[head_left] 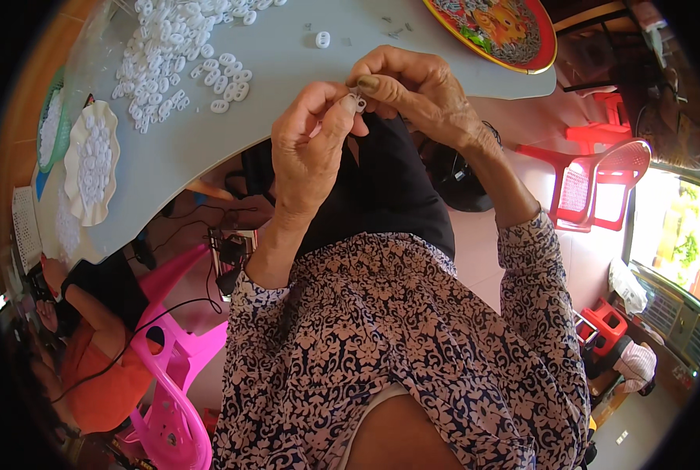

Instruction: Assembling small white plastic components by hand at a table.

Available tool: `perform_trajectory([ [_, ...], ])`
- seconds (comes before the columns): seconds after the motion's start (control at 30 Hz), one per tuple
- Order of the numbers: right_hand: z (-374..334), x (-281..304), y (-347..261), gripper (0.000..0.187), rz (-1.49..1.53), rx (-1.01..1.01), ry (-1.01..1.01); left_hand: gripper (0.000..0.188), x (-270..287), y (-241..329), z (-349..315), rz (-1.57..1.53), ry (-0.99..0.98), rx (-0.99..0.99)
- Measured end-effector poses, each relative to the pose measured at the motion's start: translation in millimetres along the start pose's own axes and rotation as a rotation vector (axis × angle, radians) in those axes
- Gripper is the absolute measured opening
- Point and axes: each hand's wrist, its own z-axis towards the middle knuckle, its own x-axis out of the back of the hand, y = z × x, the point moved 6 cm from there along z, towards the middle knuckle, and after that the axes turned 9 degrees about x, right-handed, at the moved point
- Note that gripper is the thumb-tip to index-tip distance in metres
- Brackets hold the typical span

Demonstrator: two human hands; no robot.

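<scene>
My left hand [307, 149] and my right hand [417, 90] meet at the near edge of the pale grey table [287, 55]. Together their fingertips pinch one small white plastic piece [358, 102]; each hand is closed on it. A big heap of the same white oval pieces [174, 55] lies on the table to the left. One loose piece [322, 39] sits apart, just beyond my hands. My forearms wear a dark floral-print sleeve.
A cream scalloped dish [91, 160] and a green basket [50, 125] hold more white pieces at the left. A red patterned tray [495, 27] sits at the table's far right. Pink chair [170, 376], red chairs [601, 176] and another person [91, 352] are around.
</scene>
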Motion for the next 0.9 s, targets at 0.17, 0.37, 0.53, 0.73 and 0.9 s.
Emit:
perform_trajectory([
  [0.17, 1.4, 1.4, 1.5, 0.020, -0.040, 0.030, -0.078, 0.010, -1.0, -0.3, -0.6, -0.043, -0.026, 0.011],
  [0.37, 0.7, 3.2, 3.0, 0.021, -0.053, 0.018, 0.008, 0.010, -4.4, 0.4, 2.2, -0.057, 0.001, -0.007],
  [0.53, 2.6, 1.7, 1.4, 0.023, -0.089, 0.072, 0.074, 0.009, -5.6, 2.5, 6.1, 0.130, 0.066, -0.057],
  [0.73, 3.9, 6.5, 5.2, 0.024, -0.112, 0.032, 0.074, 0.010, -0.8, -4.2, 5.8, 0.032, 0.040, -0.027],
  [0.9, 4.8, 6.0, 0.6, 0.023, 0.004, -0.003, 0.085, 0.010, -2.0, 0.3, 4.6, -0.011, 0.007, -0.022],
])
